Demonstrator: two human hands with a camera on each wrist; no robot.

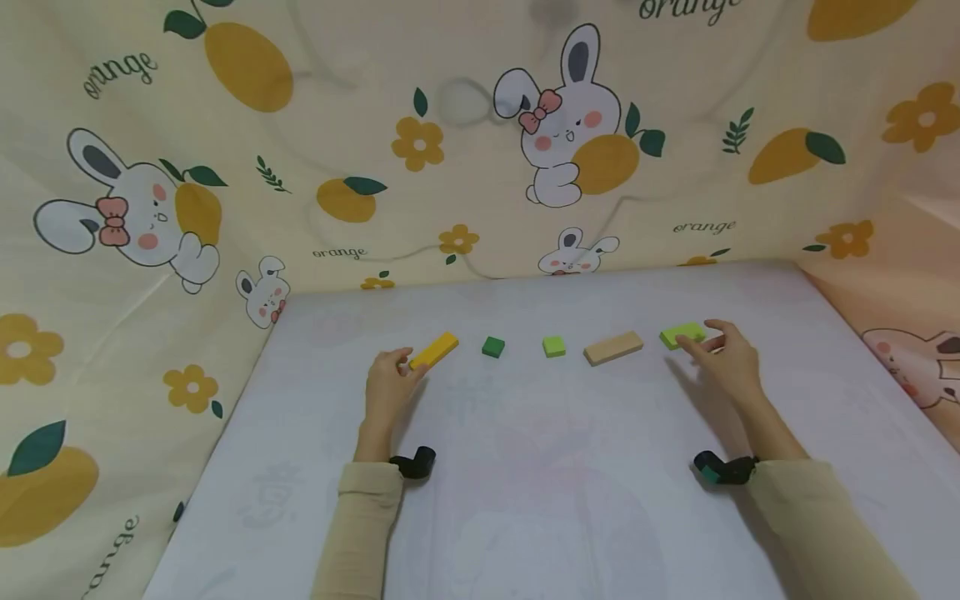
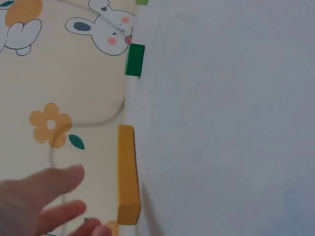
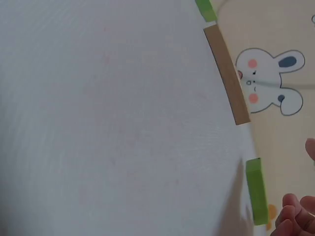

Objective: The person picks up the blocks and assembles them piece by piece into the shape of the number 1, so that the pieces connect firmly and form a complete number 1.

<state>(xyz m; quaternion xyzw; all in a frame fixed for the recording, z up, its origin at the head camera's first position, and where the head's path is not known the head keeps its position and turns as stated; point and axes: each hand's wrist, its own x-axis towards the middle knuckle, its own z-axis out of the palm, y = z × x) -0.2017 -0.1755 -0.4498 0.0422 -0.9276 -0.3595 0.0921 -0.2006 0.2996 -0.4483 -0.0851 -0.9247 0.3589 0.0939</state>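
Over a white tabletop (image 1: 525,483), the person's left hand (image 1: 387,379) is at the near end of a yellow, long rectangular block (image 1: 438,348), its fingers parted and relaxed rather than gripping; whether they touch the block I cannot tell. The right hand (image 1: 731,364) is beside a lime-green rectangular block (image 1: 682,336) at the right end of a loose row, thumb and fingers spread apart with no grasp on it; contact there is also unclear. The yellow block forms the row's left end, lying at a slant. Between the two, from left to right, are a small dark green block (image 1: 492,347), a small lime-green square block (image 1: 553,347) and a tan, wood-coloured rectangular block (image 1: 613,348), all well apart. Behind the row hangs a cream cloth printed with rabbits and oranges (image 1: 480,50).
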